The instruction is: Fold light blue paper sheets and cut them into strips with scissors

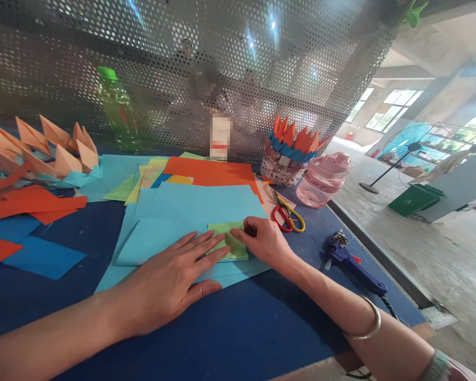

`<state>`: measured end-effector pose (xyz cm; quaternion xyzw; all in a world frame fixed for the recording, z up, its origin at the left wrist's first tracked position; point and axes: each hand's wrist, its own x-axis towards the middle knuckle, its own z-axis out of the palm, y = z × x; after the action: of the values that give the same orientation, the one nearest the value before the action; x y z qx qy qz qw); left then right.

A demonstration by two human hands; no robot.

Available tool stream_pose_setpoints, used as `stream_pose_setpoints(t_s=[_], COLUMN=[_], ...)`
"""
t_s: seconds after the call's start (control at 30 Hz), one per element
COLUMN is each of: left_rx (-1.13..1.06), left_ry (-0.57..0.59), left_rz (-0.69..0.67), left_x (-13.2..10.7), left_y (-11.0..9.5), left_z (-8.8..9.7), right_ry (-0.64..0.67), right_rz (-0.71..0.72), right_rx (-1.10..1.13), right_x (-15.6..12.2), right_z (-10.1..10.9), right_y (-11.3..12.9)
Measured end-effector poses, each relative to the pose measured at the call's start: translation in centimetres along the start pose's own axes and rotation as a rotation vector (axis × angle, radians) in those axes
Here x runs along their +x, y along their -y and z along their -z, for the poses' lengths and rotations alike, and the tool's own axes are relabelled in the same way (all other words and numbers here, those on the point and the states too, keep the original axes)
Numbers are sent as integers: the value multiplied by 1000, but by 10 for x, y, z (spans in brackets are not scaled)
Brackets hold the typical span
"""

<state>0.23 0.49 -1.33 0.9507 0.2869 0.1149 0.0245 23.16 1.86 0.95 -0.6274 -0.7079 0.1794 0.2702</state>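
In the head view, the only one I watch from afar, two bare hands work a light-green paper slip (236,248) lying on a stack of light-blue sheets (194,203) near the front of the blue tabletop (230,323). By my judgement the work is partway along: a ring of folded peach points (65,161) stands at left, and a patterned container (283,170) at the back right carries orange and blue points, both looking assembled, while the green slip lies flat, with no point formed. Loose orange pieces (39,203) and blue pieces (47,256) at left appear unfolded and left to do. The left hand (170,283) lies palm down, fingers slightly spread and thumb held apart, its fingertips reaching onto the slip. The right hand (267,246) has its fingers curled, thumb at the slip's right side; whether thumb and forefinger pinch the paper, I cannot tell. Scissors (289,209) and a glue gun (353,267) lie to the right, touched by neither hand.
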Motion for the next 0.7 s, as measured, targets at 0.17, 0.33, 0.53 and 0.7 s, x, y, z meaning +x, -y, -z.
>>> stream_pose_setpoints(t_s=[0.17, 0.33, 0.53, 0.7], left_rx=[12, 6, 8, 11], left_ry=[-10, -22, -45, -44], left_rz=[-9, -30, -24, -29], left_x=[0, -1, -3, -5], left_y=[-1, -3, -5, -7], left_z=[1, 3, 3, 4], right_ry=[-7, 4, 10, 7], right_rz=[-4, 80, 112, 131], right_rx=[3, 15, -11, -46], right_x=[-1, -1, -3, -4], right_z=[-3, -3, -2, -2], right_y=[-1, -2, -1, 0])
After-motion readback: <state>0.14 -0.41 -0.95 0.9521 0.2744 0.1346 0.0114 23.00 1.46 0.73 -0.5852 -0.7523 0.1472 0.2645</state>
